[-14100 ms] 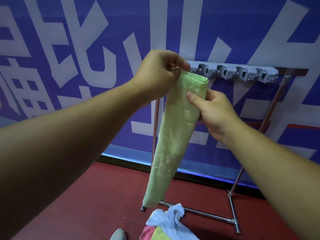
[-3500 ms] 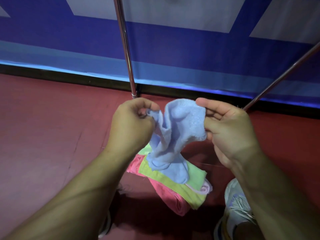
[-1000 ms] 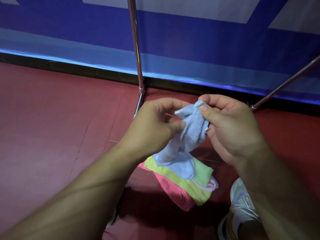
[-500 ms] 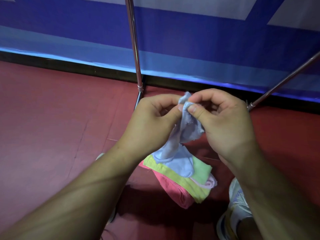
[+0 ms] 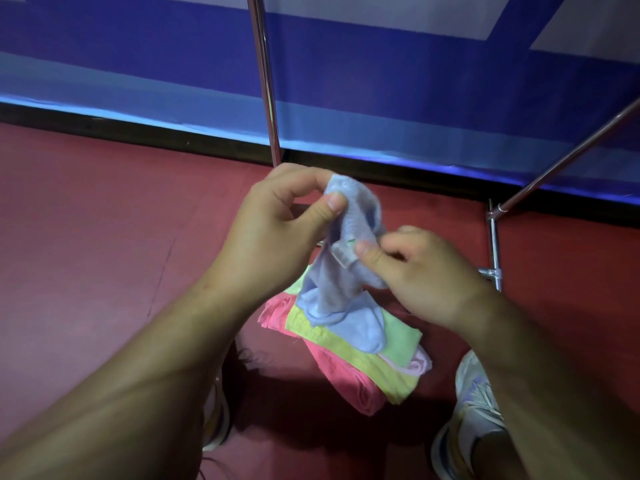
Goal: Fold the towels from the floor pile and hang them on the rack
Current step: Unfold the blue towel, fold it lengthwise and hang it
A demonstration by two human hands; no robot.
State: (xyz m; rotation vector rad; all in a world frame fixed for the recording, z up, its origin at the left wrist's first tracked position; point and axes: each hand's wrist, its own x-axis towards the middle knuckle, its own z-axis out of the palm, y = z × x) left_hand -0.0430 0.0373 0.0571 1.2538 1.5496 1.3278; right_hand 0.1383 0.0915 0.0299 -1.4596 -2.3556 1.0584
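Since 0.5 s ago right hand (image 5: 420, 271) dropped lower, hands now apart, pinching a hem while left hand (image 5: 277, 226) pinches the top corner of the blue towel (image 5: 341, 278), prob. hunting edges to fold, tail draped on floor pile (image 5: 349, 358) w/ rack (image 5: 265, 81) behind.

An indoor sports or event hall: a dark red rubbery floor (image 5: 104, 237) runs up to a large blue-and-white printed banner wall (image 5: 381, 81), black-edged at its base.

Light: dim, glowing bluish along the wall base (image 5: 346, 147).
Shadows: pooling under the towel pile (image 5: 346, 358).
Edges: rack poles (image 5: 265, 81) bowing.
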